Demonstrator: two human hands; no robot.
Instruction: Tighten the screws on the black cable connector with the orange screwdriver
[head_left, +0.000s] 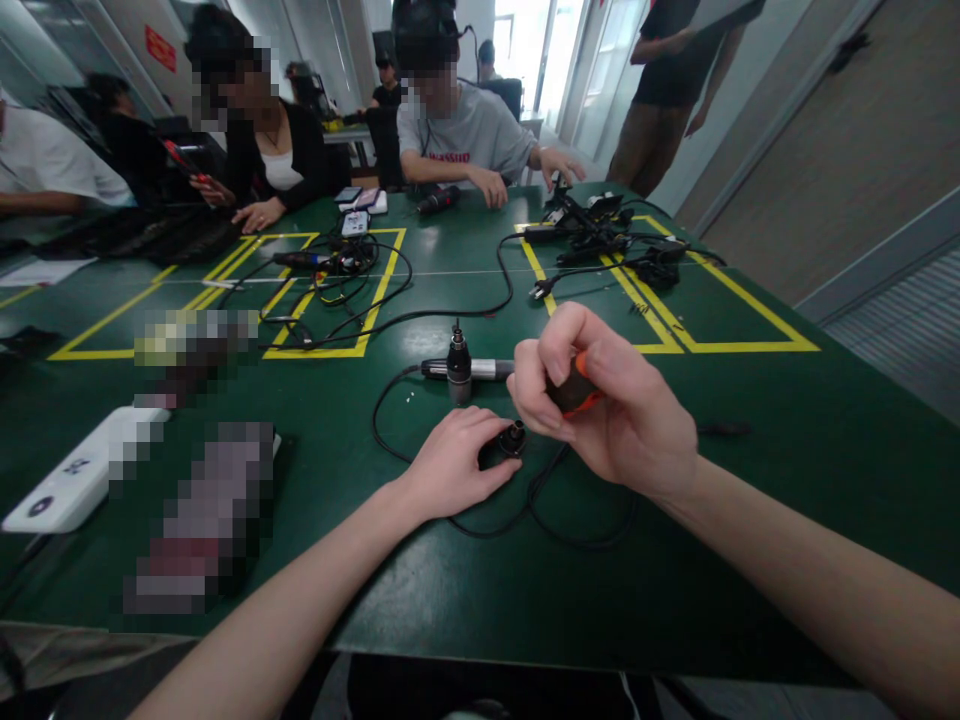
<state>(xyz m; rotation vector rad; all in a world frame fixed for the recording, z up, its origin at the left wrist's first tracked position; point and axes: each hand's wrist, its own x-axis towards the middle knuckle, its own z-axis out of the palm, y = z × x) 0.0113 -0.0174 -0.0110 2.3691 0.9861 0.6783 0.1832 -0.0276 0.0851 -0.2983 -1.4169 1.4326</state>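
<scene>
The left hand (457, 462) grasps a black part (514, 438) low over the surface (787, 480); to its right, the right hand (637, 420) clenches an orange-black handle (571, 390). Farther left, a nozzle (459, 368) stands upright.

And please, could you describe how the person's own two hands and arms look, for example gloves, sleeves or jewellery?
The left hand and right hand are without gloves, and no rings show on the visible fingers. No sleeve, watch or bracelet shows on the left forearm or right forearm.
</scene>
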